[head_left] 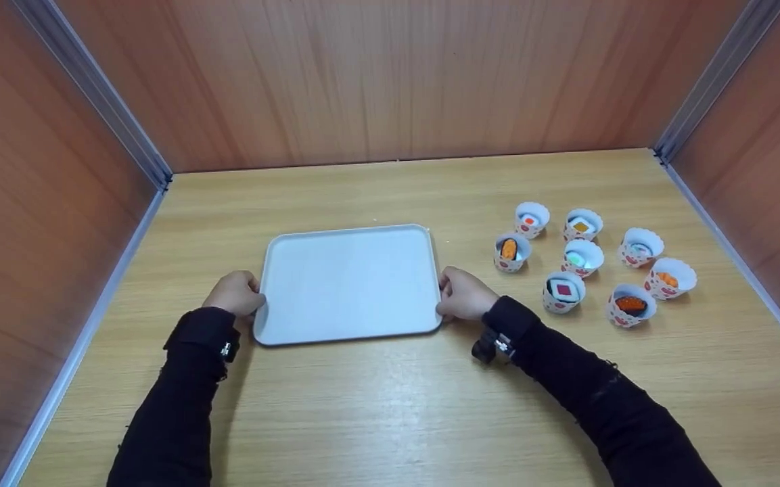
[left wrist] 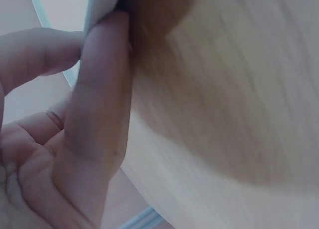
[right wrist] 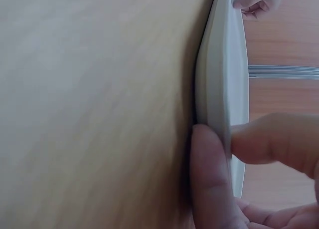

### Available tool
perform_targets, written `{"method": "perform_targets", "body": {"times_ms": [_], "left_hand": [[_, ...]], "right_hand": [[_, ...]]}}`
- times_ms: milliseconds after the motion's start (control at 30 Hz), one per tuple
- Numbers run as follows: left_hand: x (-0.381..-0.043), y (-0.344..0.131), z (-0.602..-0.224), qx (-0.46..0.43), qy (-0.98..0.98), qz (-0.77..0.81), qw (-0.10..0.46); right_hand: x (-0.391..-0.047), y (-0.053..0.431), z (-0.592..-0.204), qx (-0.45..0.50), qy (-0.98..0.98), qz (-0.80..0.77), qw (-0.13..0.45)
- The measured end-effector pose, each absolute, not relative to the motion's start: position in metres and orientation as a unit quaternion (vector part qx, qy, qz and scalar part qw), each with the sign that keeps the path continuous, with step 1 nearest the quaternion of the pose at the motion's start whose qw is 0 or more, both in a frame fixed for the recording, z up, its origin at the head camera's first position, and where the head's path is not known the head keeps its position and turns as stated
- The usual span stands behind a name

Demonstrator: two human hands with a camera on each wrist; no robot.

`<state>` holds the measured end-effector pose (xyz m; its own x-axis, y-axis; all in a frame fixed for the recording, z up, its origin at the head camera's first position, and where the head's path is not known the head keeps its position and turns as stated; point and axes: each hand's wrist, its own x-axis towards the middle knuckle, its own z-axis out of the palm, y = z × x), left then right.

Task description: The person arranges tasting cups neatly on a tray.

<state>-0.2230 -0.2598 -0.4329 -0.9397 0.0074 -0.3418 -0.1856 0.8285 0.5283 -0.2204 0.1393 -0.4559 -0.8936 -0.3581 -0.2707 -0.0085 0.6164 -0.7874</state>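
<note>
A white rectangular tray [head_left: 349,284] with a low raised rim lies on the wooden table between the two hands. My left hand [head_left: 235,293] pinches its left edge; in the left wrist view, the tray's rim [left wrist: 102,4] sits between thumb and finger. On the opposite side my right hand [head_left: 465,295] pinches the right edge. The right wrist view shows one fingertip [right wrist: 207,144] low against the tray's side wall [right wrist: 214,84], with another digit on the rim's inner side. The tray's surface carries nothing.
Right of the tray stand several patterned paper cups, among them one with an orange-topped sushi piece [head_left: 510,250], one with a red-centred square piece [head_left: 562,291] and one with a dark-wrapped piece [head_left: 630,306]. Wood-grain panels [head_left: 396,81] enclose the table [head_left: 362,412] at back and sides.
</note>
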Motion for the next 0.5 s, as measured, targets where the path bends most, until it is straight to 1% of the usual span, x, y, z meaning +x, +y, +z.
{"method": "perform_targets", "body": {"times_ms": [300,500], "left_hand": [[-0.219,-0.238,-0.439,-0.033,0.931,0.307,0.195],[-0.215,-0.223,-0.442,-0.014,0.930,0.314,0.189]], "right_hand": [[-0.206,0.169,-0.457,-0.101,0.875,-0.417,0.225],[-0.193,0.189,-0.460,-0.102,0.868,-0.429,0.228]]}}
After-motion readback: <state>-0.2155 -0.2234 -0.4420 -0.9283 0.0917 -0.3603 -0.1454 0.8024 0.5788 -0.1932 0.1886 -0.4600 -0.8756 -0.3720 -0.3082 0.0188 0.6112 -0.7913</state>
